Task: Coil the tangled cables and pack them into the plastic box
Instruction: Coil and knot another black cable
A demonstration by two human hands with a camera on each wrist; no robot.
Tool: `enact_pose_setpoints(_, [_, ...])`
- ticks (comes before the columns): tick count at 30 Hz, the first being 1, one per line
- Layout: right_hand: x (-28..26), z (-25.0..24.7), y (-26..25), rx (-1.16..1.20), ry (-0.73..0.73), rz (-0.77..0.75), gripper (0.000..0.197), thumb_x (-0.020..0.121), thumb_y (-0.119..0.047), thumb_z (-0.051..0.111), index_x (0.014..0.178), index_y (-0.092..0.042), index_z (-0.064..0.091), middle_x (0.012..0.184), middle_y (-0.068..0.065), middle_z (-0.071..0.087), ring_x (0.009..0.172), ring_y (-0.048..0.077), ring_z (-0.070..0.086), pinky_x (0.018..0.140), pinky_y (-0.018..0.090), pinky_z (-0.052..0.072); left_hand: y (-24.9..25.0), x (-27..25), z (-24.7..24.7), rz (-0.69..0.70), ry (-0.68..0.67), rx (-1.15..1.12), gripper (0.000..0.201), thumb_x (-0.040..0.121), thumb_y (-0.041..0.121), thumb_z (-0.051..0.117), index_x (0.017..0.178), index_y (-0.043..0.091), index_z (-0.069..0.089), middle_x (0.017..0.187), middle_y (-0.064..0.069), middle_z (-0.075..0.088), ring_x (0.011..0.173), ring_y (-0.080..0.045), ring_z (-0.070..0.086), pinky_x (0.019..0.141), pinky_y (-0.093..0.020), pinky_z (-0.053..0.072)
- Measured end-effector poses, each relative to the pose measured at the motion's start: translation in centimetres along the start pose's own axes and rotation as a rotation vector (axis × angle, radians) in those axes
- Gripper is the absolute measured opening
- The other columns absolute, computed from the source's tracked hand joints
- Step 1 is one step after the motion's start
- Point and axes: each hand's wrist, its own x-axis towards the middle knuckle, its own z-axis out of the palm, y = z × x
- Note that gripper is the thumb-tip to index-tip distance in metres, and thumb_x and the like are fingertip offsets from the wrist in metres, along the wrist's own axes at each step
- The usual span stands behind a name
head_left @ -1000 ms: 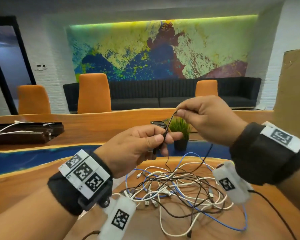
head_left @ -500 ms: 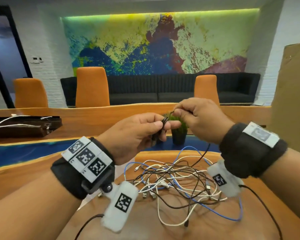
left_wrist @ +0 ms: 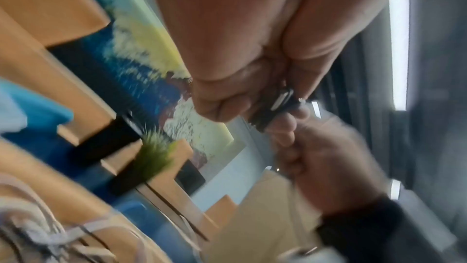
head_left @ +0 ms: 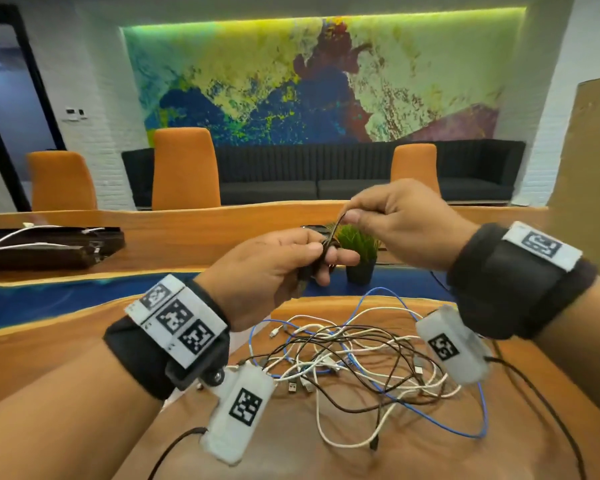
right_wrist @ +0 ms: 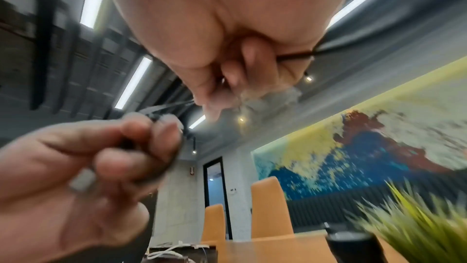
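A tangle of white, black and blue cables [head_left: 361,362] lies on the wooden table in front of me. Both hands are raised above it. My left hand [head_left: 284,268] grips the plug end of a thin black cable [head_left: 334,230] between thumb and fingers; the plug [left_wrist: 274,107] shows in the left wrist view. My right hand [head_left: 388,216] pinches the same cable a little higher and to the right, and the black cable [right_wrist: 298,58] runs across its fingers in the right wrist view. No plastic box is in view.
A small potted green plant [head_left: 359,252] stands just behind my hands. A dark tray with white cables [head_left: 49,245] sits at the far left. A brown cardboard panel [head_left: 589,168] rises at the right. Orange chairs [head_left: 186,168] and a black sofa stand beyond the table.
My hands have drawn closer together, shortening the black cable between them. The right hand then rose slightly again. The head view has tilted a little.
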Motion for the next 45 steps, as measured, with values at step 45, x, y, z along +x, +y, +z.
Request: enact_pose_setpoints(45, [-0.9,4.7,-0.9,0.285,0.168,0.257,0.014,0.096,-0.024,0.058,0.091,-0.018,0.07,0.079,-0.003,0.065,0.074,0.008,0.06,0.062,0.019,0.049,-1.8,2.8,-1.2,0.182,0.405,0.216,0.008,0.091,0.006,0.066,0.098,0.007,0.062,0.087,-0.013,0.072,0.078,-0.017,0.07,0.065,-0.021,0.054])
